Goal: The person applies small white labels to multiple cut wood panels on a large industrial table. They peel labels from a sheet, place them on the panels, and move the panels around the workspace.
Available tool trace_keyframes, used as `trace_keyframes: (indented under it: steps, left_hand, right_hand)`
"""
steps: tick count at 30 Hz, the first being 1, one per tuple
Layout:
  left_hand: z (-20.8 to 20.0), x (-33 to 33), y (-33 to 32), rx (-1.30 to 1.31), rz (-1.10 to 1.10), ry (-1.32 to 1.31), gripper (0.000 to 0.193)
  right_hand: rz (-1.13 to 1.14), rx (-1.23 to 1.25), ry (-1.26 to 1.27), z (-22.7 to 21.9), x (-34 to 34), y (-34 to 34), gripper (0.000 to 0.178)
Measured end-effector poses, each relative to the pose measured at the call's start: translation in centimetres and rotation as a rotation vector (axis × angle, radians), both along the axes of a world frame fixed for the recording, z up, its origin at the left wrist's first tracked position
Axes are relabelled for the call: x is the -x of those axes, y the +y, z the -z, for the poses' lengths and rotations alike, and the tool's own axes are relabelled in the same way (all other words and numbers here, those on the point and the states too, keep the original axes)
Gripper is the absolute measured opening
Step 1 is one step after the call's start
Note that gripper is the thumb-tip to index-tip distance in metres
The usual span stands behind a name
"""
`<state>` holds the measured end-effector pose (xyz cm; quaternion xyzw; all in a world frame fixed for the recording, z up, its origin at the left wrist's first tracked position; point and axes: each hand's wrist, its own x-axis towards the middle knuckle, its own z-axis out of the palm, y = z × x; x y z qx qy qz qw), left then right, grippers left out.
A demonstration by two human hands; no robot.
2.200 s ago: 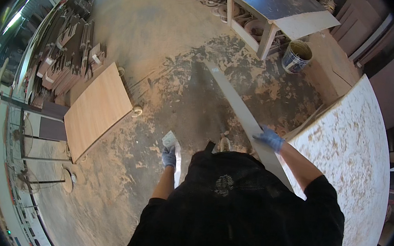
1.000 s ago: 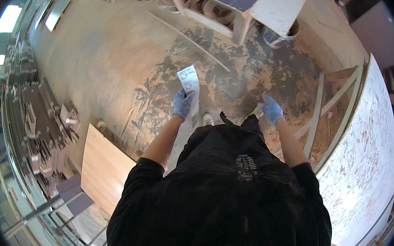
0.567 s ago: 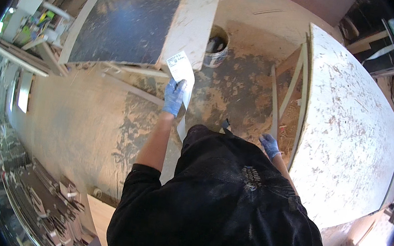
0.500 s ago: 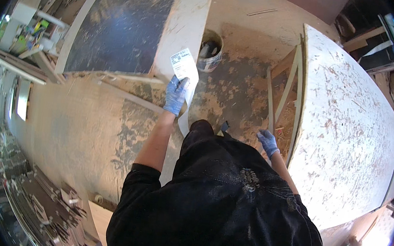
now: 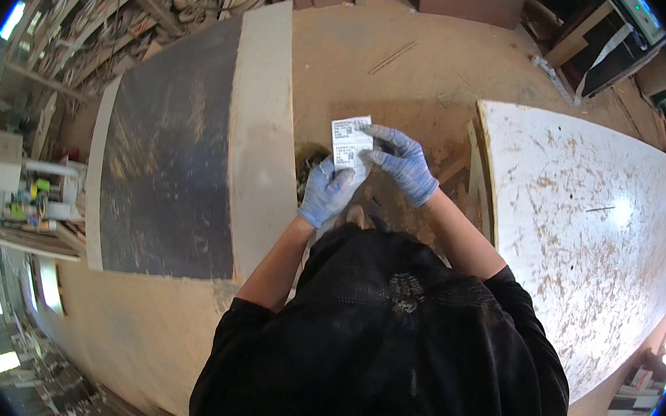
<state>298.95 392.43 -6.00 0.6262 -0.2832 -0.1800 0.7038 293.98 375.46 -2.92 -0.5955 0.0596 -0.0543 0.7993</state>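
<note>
A strip of white printed labels (image 5: 347,140) is held up in front of me. My left hand (image 5: 324,196), in a blue-grey glove, pinches its lower end, thumb on the front face. From the right, my gloved right hand (image 5: 409,167) reaches the strip's right edge, with the index finger by the upper label and the thumb by the lower one. The part of the strip below my left hand is mostly hidden.
To my left stands a dark panel (image 5: 177,151) with a pale border strip (image 5: 259,135). A scuffed white board (image 5: 581,242) lies on a wooden stand at right. Behind my left hand is a partly hidden bucket (image 5: 306,156). A thin stick (image 5: 393,57) lies on the floor ahead.
My right hand has come up from beside the white board to the label strip. My left hand has brought the strip in front of me, and the view has shifted.
</note>
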Motion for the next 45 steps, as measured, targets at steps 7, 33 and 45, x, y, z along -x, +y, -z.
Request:
trace_keyframes:
  steps: [7, 33, 45]
  left_hand:
    - [2.3, -12.5, -8.9, -0.276, 0.16, -0.071, 0.027]
    - [4.2, -34.4, -73.0, -0.418, 1.236, -0.449, 0.034]
    - [2.6, -31.6, -101.0, -0.379, 1.6, -0.342, 0.037]
  right_hand:
    - [0.224, 0.015, 0.013, 2.4, -9.6, -8.9, 0.028]
    - [1.304, -0.038, 0.084, 6.5, -20.1, -56.4, 0.024]
    - [1.88, 0.075, 0.066, 5.0, -19.5, -78.1, 0.013]
